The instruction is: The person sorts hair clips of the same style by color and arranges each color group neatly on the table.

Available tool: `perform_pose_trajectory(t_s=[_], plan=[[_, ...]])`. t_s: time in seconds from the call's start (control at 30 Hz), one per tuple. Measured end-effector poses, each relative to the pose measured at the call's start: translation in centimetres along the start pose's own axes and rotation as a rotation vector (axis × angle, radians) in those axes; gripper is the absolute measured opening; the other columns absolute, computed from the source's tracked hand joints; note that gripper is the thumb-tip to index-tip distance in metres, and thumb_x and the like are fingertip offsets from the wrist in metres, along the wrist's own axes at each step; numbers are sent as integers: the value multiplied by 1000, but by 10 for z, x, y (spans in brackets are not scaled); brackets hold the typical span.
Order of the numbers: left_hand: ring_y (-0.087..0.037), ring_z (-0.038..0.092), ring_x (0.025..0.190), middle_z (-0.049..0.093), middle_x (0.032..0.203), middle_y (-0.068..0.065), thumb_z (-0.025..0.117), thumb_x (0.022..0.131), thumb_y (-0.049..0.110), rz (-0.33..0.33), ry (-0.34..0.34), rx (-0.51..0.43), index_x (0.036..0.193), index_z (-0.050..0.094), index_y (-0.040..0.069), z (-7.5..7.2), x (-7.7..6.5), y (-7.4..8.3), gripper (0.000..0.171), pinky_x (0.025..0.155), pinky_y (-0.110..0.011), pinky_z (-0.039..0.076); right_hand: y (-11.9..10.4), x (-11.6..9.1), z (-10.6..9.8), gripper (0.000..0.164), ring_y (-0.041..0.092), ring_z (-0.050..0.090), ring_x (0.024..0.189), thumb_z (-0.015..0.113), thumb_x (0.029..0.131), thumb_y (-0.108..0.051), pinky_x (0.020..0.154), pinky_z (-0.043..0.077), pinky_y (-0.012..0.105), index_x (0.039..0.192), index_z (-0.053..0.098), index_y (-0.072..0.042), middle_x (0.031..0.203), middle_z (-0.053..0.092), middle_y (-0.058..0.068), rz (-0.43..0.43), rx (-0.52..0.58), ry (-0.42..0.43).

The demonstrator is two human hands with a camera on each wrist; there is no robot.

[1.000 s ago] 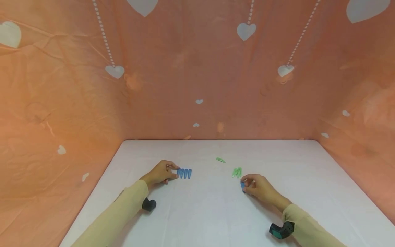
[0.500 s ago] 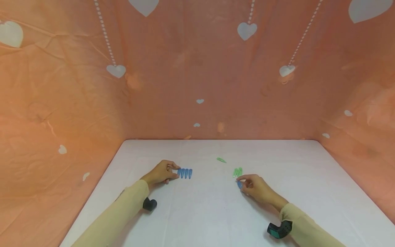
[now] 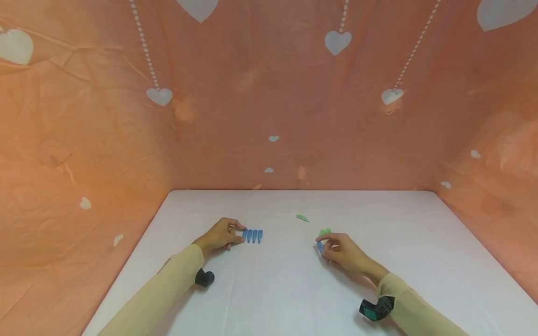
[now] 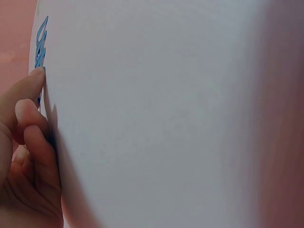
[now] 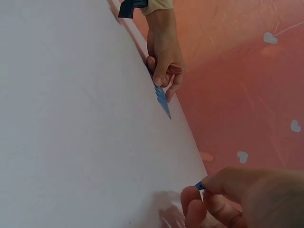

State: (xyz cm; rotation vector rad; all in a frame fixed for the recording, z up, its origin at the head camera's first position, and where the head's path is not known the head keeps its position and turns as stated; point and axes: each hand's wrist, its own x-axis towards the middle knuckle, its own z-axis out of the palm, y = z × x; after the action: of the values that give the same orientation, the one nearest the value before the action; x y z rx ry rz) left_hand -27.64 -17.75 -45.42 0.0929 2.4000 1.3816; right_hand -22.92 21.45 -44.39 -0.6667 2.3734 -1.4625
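Observation:
Several blue snap hair clips (image 3: 255,236) lie side by side in a row on the white table. My left hand (image 3: 219,234) pinches the leftmost of them between thumb and index finger, also visible at the end of the row (image 4: 42,47) in the left wrist view. Another blue hair clip (image 3: 320,246) is between the thumb and fingertips of my right hand (image 3: 345,252), just above the table. In the right wrist view only a small part of that clip (image 5: 199,185) shows. Behind the right fingers lie green hair clips (image 3: 325,231), partly hidden.
A single green hair clip (image 3: 302,218) lies apart, farther back on the table (image 3: 269,289). Orange cloth walls (image 3: 227,154) with white hearts stand at the table's back and sides.
My right hand has moved left with the blue hair clip, toward the row, and now partly covers the green clips. The left hand stays at the row.

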Motion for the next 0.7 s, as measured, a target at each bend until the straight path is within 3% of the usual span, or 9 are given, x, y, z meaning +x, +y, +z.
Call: perform_pose_trajectory(t_s=[0.4, 0.7], plan=[[-9, 45, 46, 46, 60, 3, 77, 89, 12, 3, -2, 16, 126, 68, 5, -1, 1, 1, 39, 51, -21, 37, -8, 15, 8, 38, 9, 59, 66, 58, 91, 6, 57, 50, 21, 128, 54, 16, 90, 62, 20, -43, 46, -12], [-8, 44, 44, 45, 59, 3, 76, 89, 10, 8, 4, 26, 126, 68, 3, 0, -2, 3, 38, 50, -21, 37, -7, 29, 20, 41, 9, 58, 66, 56, 90, 7, 60, 51, 21, 130, 51, 17, 90, 59, 12, -42, 148, -18]])
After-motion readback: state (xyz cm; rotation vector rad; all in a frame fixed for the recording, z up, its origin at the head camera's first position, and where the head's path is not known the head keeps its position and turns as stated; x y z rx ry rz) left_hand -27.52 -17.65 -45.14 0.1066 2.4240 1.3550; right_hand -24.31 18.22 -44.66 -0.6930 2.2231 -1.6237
